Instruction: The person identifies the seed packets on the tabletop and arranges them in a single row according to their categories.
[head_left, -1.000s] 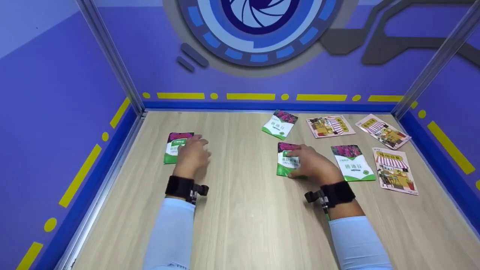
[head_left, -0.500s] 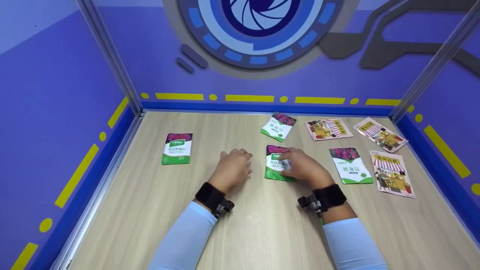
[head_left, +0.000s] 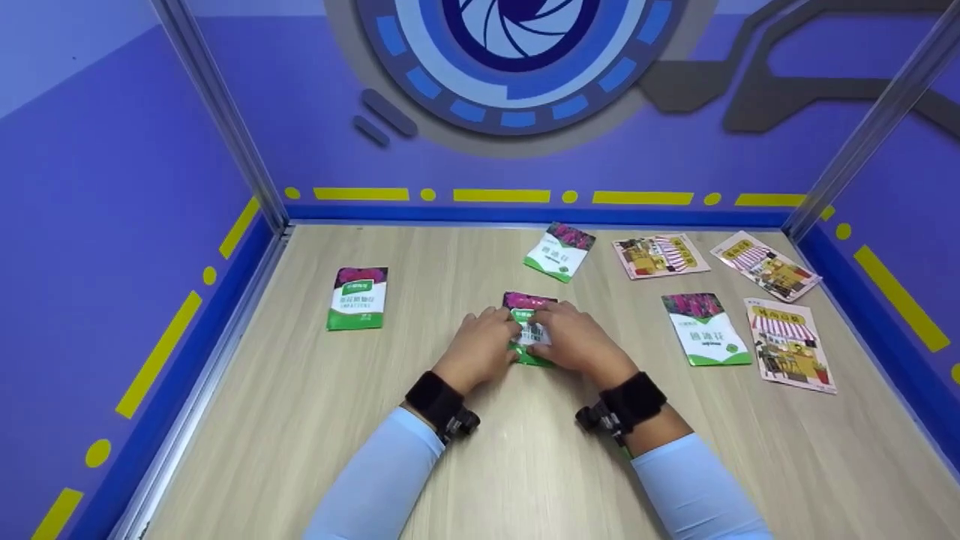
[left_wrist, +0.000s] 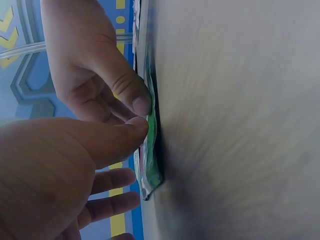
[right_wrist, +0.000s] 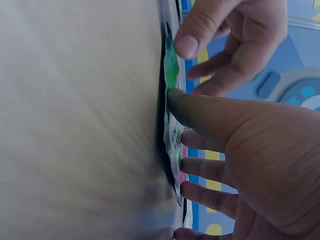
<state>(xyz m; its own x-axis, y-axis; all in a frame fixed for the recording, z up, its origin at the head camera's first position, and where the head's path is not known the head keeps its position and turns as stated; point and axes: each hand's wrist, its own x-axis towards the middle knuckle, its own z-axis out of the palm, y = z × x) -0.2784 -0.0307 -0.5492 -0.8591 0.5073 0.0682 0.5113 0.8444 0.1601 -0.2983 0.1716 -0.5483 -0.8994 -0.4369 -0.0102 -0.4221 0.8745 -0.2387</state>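
Our left hand (head_left: pixel 480 349) and right hand (head_left: pixel 579 341), fingers loosely spread, flank the glossy rectangular green, white and magenta packet (head_left: pixel 527 336), mid-frame; the right touches it, left contact we can't tell. Light, even pressure should keep it square!

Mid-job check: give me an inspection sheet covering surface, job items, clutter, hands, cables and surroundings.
Surface: pale wood-grain tabletop.
Job item: flat green-and-white packet with magenta flowers, between both hands.
Clutter: other green-and-white flower packets left, back and right; three pink packets with striped-awning prints, all at right.
Left hand: at the packet's left edge, contact unclear.
Right hand: thumb touching the packet.
Cables: nothing seen.
Surroundings: blue-purple printed panels, silvery corner posts.
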